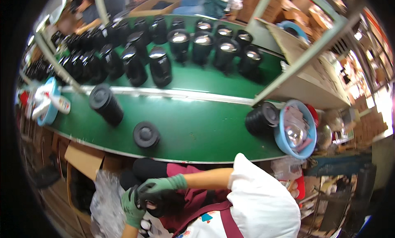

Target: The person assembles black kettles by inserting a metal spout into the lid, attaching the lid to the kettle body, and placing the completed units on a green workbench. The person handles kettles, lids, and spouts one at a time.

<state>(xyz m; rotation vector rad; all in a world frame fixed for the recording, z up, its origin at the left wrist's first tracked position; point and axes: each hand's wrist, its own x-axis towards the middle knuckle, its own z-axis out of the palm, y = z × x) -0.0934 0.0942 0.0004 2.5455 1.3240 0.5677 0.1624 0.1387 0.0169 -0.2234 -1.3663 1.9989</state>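
Both my hands wear green gloves and are low over my lap, at the near side of the bench. Fingers of my left hand (132, 206) are bent round the left side of a dark, rounded black part (169, 204). From above, my right hand (158, 185) closes over the same part. Its full shape is hidden by the gloves and blends with dark clothing. On the green bench (197, 135) ahead, a round black lid-like piece (146, 134) lies nearest to my hands. Behind it to the left stands a stack of black round pieces (106, 104).
Rows of glossy black cylinders (160, 67) stand on a green strip beyond a pale rail. At right are another black stack (261, 118) and a blue basin (279, 133) with cloths. Bottles (61, 104) fill a tub at left. A metal post (304, 63) slants at right. Clear plastic bags (109, 197) hang beside my lap.
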